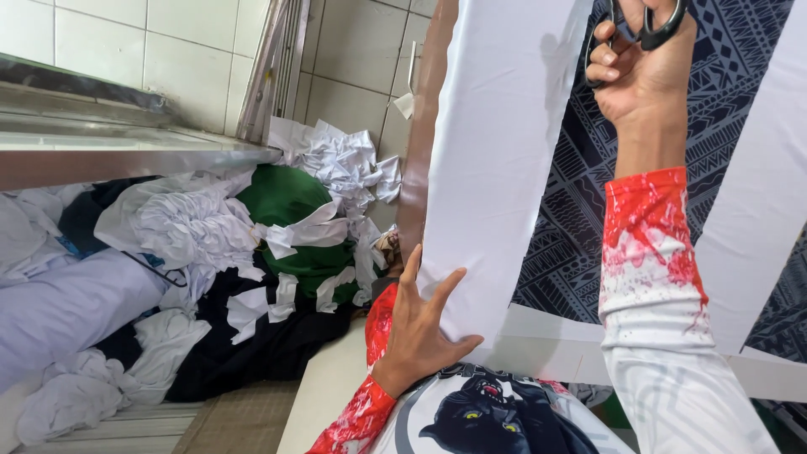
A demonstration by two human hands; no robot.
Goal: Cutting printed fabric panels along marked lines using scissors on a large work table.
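A person's view down onto a work table, the picture turned sideways. A long white fabric strip [500, 160] lies flat over a dark patterned cloth [580, 193] with white geometric lines. The left hand [418, 328] rests open and flat, fingers spread, pressing the near end of the strip at its left edge, close to the table's brown edge [418, 151]. The right hand [643, 71] is at the top of the frame, just beside the strip's right edge, fingers closed through the handles of black scissors [639, 29]; the blades are cut off by the frame, so whether they meet the fabric cannot be told. Both sleeves are white with red splashes. A second white strip [756, 210] lies farther right, well apart, with open patterned cloth between the two. Left of the table edge, below a steel counter [126, 151] and tiled wall, a crowded heap of white scraps [336, 164], green cloth [286, 197] and dark cloth fills the floor.
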